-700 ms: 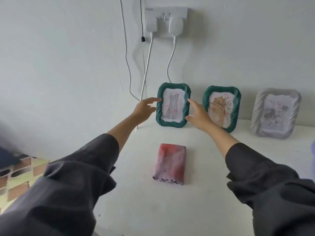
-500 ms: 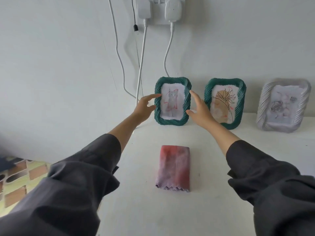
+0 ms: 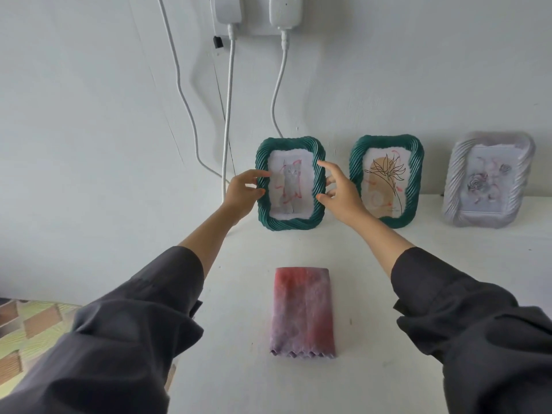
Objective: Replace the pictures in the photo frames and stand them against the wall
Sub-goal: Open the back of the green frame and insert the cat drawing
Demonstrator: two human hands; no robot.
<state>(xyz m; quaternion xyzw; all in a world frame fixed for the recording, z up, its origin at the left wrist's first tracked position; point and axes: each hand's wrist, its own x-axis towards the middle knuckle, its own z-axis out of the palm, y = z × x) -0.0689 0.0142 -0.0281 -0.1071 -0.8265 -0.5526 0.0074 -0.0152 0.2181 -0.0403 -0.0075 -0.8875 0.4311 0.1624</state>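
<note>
A green rope-edged frame with a cat picture (image 3: 287, 224) leans upright against the white wall at the back of the white table (image 3: 418, 294). My left hand (image 3: 242, 195) pinches its left edge between thumb and fingers. My right hand (image 3: 343, 192) grips its right edge, index finger and thumb in front and other fingers behind. To the right, a second green frame with a flower drawing (image 3: 418, 158) leans on the wall. Farther right stands a pale grey frame with a rose picture (image 3: 458, 174).
A folded pink-purple cloth (image 3: 301, 309) lies on the table in front of the cat frame. White charger cables (image 3: 228, 115) hang down the wall from plugs (image 3: 228, 7) behind and left of the frame. A patterned surface (image 3: 27, 330) shows at lower left.
Both hands have moved in from beside the cat frame and now hold its two side edges. The frame still leans on the wall. The camera has tilted downward.
</note>
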